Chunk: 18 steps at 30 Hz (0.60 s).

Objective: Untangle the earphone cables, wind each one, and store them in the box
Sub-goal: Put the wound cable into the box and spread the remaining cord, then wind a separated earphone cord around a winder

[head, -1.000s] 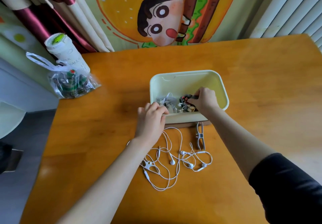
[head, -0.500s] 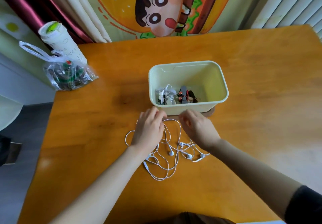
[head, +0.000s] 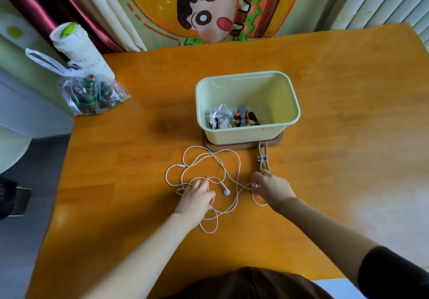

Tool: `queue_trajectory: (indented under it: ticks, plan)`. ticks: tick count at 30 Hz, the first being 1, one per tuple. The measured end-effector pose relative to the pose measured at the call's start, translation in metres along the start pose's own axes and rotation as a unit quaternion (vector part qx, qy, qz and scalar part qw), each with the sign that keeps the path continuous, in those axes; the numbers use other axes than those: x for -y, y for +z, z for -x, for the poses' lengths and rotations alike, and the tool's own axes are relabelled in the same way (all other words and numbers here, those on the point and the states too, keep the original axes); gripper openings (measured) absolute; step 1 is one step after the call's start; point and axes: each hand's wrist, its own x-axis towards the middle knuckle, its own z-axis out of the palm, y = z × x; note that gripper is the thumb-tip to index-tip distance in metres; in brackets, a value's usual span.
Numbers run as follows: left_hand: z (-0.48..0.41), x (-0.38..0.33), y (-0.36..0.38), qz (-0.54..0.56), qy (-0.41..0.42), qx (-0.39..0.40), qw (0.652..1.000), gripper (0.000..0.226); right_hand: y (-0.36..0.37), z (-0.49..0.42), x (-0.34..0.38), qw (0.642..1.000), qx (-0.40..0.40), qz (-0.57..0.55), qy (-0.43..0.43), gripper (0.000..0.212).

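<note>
Hands drew back from box (head: 294,117) (clip (head: 263,161) nearby): right hand (head: 271,189) pinches cable (head: 232,157); left hand (head: 197,198) rests on it, grip unclear.

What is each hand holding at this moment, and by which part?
The right hand pinches the white earphone cable near one earbud end. The left hand lies on its loops; a grip there cannot be told.

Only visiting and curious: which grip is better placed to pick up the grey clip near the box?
Probably the right grip: the grey clip lies by its fingertips, though it pinches the white cable. The left grip rests on that cable, farther away.
</note>
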Motion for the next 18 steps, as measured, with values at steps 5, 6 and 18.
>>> queue_trajectory:
  ticks: [5, 6, 18]
  plan:
    - [-0.002, 0.002, 0.002, 0.032, 0.031, 0.029, 0.999, 0.022, -0.003, 0.006, 0.008, 0.998, -0.052, -0.007, -0.039, 0.04]
    - [-0.001, 0.0, 0.002, 0.039, 0.038, 0.036, 0.998, 0.022, -0.003, 0.008, 0.018, 0.995, -0.07, -0.027, -0.064, 0.042]
    - [-0.004, 0.013, 0.004, 0.13, -0.122, -0.042, 0.983, 0.037, 0.016, -0.008, 0.065, 0.996, 0.004, -0.02, -0.088, 0.033]
